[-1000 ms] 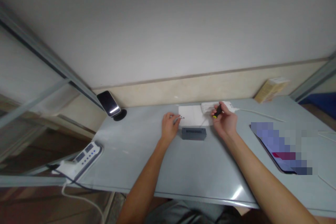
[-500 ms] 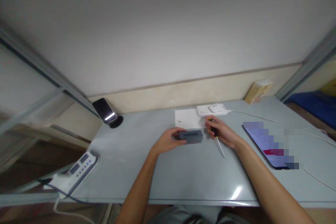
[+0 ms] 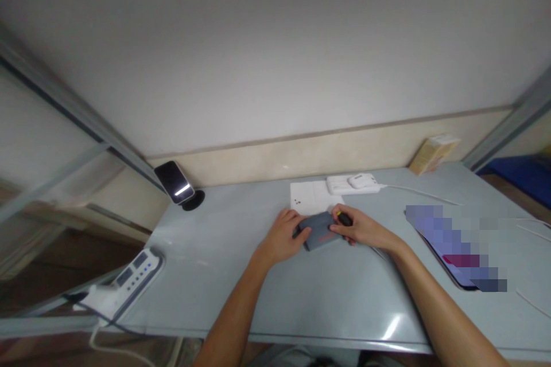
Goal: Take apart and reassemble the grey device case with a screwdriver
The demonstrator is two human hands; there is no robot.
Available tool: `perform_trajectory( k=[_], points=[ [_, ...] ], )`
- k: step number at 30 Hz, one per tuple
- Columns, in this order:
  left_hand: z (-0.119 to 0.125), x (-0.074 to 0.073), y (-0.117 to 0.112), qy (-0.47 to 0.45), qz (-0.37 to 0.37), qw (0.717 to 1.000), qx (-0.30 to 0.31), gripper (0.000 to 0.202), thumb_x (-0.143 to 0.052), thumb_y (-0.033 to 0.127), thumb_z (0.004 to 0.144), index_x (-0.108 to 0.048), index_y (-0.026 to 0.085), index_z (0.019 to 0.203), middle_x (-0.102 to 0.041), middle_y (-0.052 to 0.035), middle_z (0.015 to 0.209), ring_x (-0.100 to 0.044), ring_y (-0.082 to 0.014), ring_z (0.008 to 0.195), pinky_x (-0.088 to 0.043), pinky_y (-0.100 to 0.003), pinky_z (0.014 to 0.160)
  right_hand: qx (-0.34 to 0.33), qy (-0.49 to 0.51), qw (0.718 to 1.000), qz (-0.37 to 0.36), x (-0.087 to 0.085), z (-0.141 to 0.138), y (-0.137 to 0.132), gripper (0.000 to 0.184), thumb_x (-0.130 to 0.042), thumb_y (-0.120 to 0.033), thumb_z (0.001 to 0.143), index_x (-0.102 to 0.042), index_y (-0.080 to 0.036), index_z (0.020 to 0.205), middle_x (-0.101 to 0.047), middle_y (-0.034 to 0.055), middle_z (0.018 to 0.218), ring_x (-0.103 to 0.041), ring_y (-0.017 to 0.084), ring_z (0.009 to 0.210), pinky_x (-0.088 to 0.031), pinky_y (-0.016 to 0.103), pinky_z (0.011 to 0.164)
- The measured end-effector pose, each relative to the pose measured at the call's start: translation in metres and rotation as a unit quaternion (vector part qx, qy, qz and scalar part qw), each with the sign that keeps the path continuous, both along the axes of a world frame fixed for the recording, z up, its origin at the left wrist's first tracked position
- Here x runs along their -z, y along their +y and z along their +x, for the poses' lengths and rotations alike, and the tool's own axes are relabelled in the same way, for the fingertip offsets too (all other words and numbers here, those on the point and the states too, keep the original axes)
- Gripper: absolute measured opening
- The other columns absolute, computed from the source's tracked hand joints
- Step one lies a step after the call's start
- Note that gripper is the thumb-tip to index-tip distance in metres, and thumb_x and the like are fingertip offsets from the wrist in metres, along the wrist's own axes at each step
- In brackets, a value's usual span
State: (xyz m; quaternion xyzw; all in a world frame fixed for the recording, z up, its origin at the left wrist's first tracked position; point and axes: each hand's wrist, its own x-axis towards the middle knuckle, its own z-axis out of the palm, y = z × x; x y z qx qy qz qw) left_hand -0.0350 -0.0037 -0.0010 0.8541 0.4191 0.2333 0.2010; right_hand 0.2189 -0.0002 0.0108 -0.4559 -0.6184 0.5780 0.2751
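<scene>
A small dark grey box [image 3: 321,234] is held just over the table, its flat face with a faint reddish mark turned toward me. My left hand [image 3: 287,235] grips its left end, thumb on the flat face. On its right edge rest the fingers of my right hand [image 3: 353,226], which also keeps a screwdriver [image 3: 344,218] with a black and yellow handle in its grasp. The screwdriver's thin shaft shows partly beyond the hand, pointing down to the right. Behind the box lies a white sheet [image 3: 310,195] with several tiny dark pieces, perhaps screws, on its left part.
A white power strip [image 3: 353,183] with a plug stands at the back. A phone on a stand [image 3: 174,182] is at the back left, a white power strip with lights [image 3: 124,287] at the left edge. A large phone or tablet [image 3: 447,252] lies right; a yellowish carton [image 3: 434,153] stands behind.
The box has turned from its slotted side to its flat face. My right hand has come left with the screwdriver and now touches the box. The view has shifted slightly.
</scene>
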Motion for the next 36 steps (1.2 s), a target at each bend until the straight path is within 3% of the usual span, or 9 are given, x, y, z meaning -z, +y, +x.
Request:
perform_trajectory(
  k=[5, 11, 14, 20, 25, 27, 30, 33, 36],
  points=[
    [0.003, 0.005, -0.001, -0.004, 0.005, 1.000, 0.006, 0.024, -0.057, 0.031, 0.098, -0.070, 0.018, 0.114, -0.063, -0.0089, 0.109, -0.056, -0.0236, 0.106, -0.045, -0.042, 0.101, -0.011, -0.011, 1.000, -0.009, -0.001, 0.002, -0.002, 0.048, -0.075, -0.058, 0.076, -0.045, -0.023, 0.085, -0.040, -0.0082, 0.066, -0.039, 0.006, 0.049, -0.035, 0.020, 0.040],
    [0.001, 0.005, 0.000, -0.014, -0.020, 1.000, 0.016, 0.034, -0.061, 0.037, 0.097, -0.065, 0.021, 0.127, -0.062, -0.0090, 0.112, -0.055, -0.0243, 0.110, -0.044, -0.042, 0.103, -0.012, -0.018, 1.000, -0.012, -0.012, 0.014, -0.004, 0.050, -0.074, -0.061, 0.075, -0.044, -0.023, 0.085, -0.045, -0.0051, 0.069, -0.056, 0.013, 0.061, -0.038, 0.023, 0.049],
    [-0.001, 0.005, 0.001, -0.029, -0.033, 0.999, 0.014, 0.031, -0.063, 0.032, 0.095, -0.068, 0.021, 0.123, -0.063, -0.0085, 0.111, -0.055, -0.0239, 0.110, -0.045, -0.041, 0.103, -0.009, -0.027, 1.000, -0.002, -0.018, 0.028, -0.003, 0.054, -0.074, -0.065, 0.072, -0.043, -0.022, 0.081, -0.049, -0.0031, 0.072, -0.061, 0.017, 0.070, -0.041, 0.026, 0.058],
    [-0.002, 0.006, 0.005, -0.066, -0.034, 0.996, 0.047, 0.030, -0.055, 0.009, 0.088, -0.073, 0.021, 0.109, -0.069, -0.0056, 0.100, -0.059, -0.0207, 0.100, -0.046, -0.038, 0.101, 0.026, -0.091, 0.994, 0.047, -0.023, 0.055, -0.001, 0.054, -0.076, -0.067, 0.069, -0.049, -0.021, 0.077, -0.044, -0.0044, 0.067, -0.048, 0.013, 0.065, -0.037, 0.026, 0.058],
    [-0.002, 0.005, 0.006, -0.070, -0.028, 0.996, 0.048, 0.036, -0.050, 0.003, 0.085, -0.075, 0.021, 0.103, -0.070, -0.0054, 0.098, -0.059, -0.0204, 0.097, -0.049, -0.037, 0.096, 0.094, -0.055, 0.994, 0.024, -0.031, 0.063, -0.007, 0.052, -0.079, -0.060, 0.070, -0.046, -0.022, 0.075, -0.040, -0.0063, 0.061, -0.042, 0.009, 0.052, -0.031, 0.023, 0.050],
    [0.000, 0.002, 0.004, -0.077, -0.021, 0.996, 0.043, 0.035, -0.051, 0.005, 0.085, -0.075, 0.021, 0.104, -0.071, -0.0061, 0.099, -0.060, -0.0209, 0.098, -0.049, -0.038, 0.097, 0.161, 0.021, 0.986, 0.026, -0.038, 0.059, -0.008, 0.046, -0.077, -0.056, 0.075, -0.045, -0.024, 0.081, -0.039, -0.0071, 0.059, -0.037, 0.009, 0.048, -0.028, 0.023, 0.046],
    [0.002, -0.004, 0.001, -0.087, -0.007, 0.995, 0.043, 0.032, -0.054, 0.007, 0.085, -0.073, 0.020, 0.107, -0.070, -0.0071, 0.100, -0.060, -0.0218, 0.100, -0.050, -0.039, 0.097, 0.251, 0.207, 0.944, 0.055, -0.047, 0.041, -0.009, 0.041, -0.075, -0.050, 0.077, -0.043, -0.029, 0.090, -0.044, -0.0043, 0.070, -0.046, 0.012, 0.053, -0.038, 0.026, 0.047],
    [0.004, -0.006, -0.001, -0.092, 0.000, 0.995, 0.048, 0.032, -0.054, 0.007, 0.085, -0.073, 0.019, 0.107, -0.070, -0.0074, 0.100, -0.060, -0.0221, 0.100, -0.050, -0.039, 0.097, 0.258, 0.277, 0.923, 0.072, -0.047, 0.011, -0.009, 0.043, -0.077, -0.048, 0.076, -0.042, -0.031, 0.095, -0.051, 0.0005, 0.088, -0.062, 0.019, 0.074, -0.055, 0.038, 0.067],
    [0.003, -0.005, 0.001, -0.102, 0.005, 0.994, 0.034, 0.033, -0.051, 0.006, 0.086, -0.073, 0.020, 0.105, -0.070, -0.0074, 0.098, -0.061, -0.0216, 0.098, -0.051, -0.039, 0.095, 0.220, 0.273, 0.934, 0.061, -0.037, -0.018, -0.011, 0.049, -0.078, -0.049, 0.075, -0.038, -0.032, 0.098, -0.052, -0.0004, 0.096, -0.067, 0.022, 0.089, -0.057, 0.044, 0.084]
  ],
)
